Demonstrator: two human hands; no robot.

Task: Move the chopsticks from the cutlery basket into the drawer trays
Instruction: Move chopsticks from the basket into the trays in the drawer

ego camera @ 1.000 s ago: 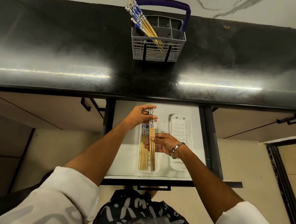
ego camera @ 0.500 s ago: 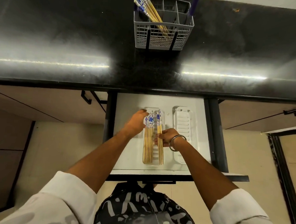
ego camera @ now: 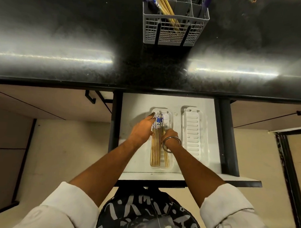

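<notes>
The open white drawer (ego camera: 138, 104) holds two white trays. Several wooden chopsticks (ego camera: 155, 149) with blue-patterned tops lie side by side in the left tray (ego camera: 168, 117). My left hand (ego camera: 142, 130) reaches in from the left, its straight fingertips touching the patterned ends. My right hand (ego camera: 170, 134), with a metal bangle at the wrist, is curled over a pair of chopsticks (ego camera: 166, 159) lying along the right side of that tray. The right tray (ego camera: 192, 133) holds nothing. On the counter, the grey cutlery basket (ego camera: 174, 35) has several chopsticks (ego camera: 166, 8) leaning in its left compartment.
The black stone countertop (ego camera: 80, 40) overhangs the back of the drawer. Dark drawer rails (ego camera: 227, 135) run along both sides. Closed cabinet fronts with dark handles (ego camera: 90, 98) flank the drawer. The basket's blue handle (ego camera: 207, 1) rises at its right.
Both hands lowered the pair of chopsticks into the left tray beside the others. My left hand slid to the patterned ends. The view tilted down, pushing the basket toward the top edge.
</notes>
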